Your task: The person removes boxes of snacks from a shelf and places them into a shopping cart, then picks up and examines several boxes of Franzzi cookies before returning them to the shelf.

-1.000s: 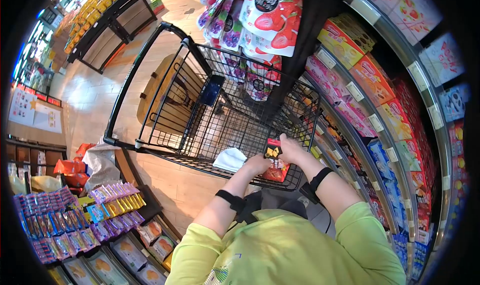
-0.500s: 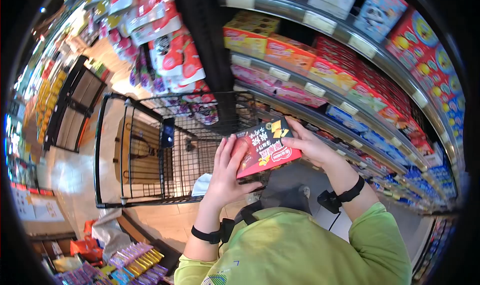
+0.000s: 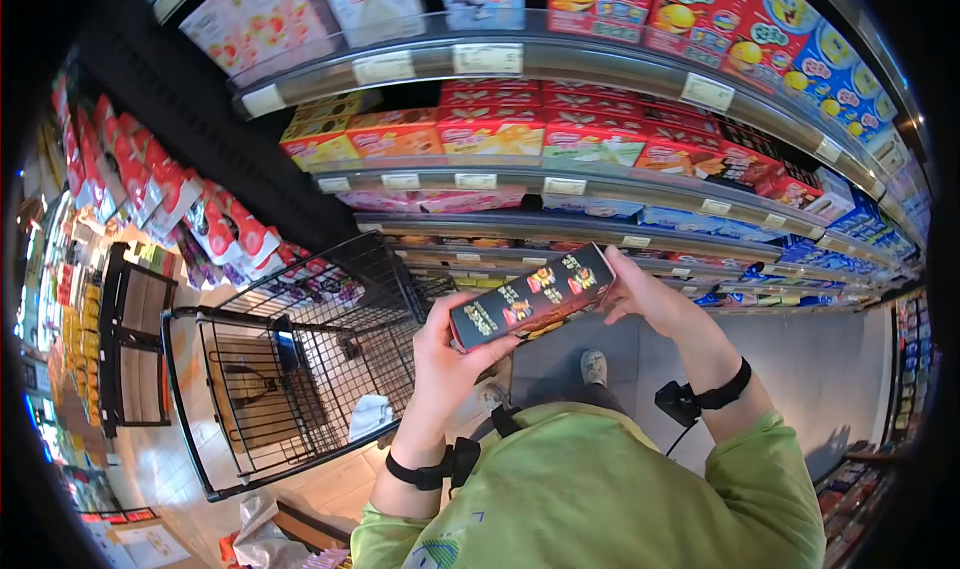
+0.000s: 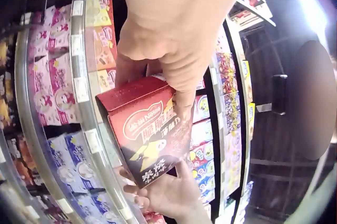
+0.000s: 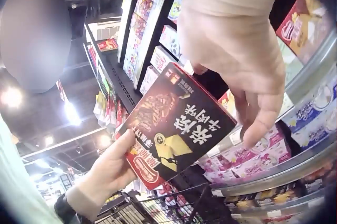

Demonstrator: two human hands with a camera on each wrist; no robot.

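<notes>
Both hands hold a flat snack box (image 3: 530, 297), red and black with yellow print, up in front of the shelves at chest height. My left hand (image 3: 447, 354) grips its lower left end, thumb on the face and fingers behind. In the left wrist view the left hand (image 4: 168, 45) clamps the box (image 4: 150, 134) from above. My right hand (image 3: 645, 297) holds the upper right end. The right wrist view shows the right hand (image 5: 237, 61) behind the box (image 5: 179, 126), with the left hand (image 5: 108, 171) at its far end.
Curved shelves (image 3: 520, 184) packed with red, orange, pink and blue snack boxes stand right in front. A black wire shopping cart (image 3: 290, 369) is down to the left with a white packet (image 3: 372, 414) inside. Hanging strawberry bags (image 3: 215, 224) line the left side.
The box came up from over the cart to chest height before the shelves and tilted to show its dark face. The view swung from the cart to the shelves.
</notes>
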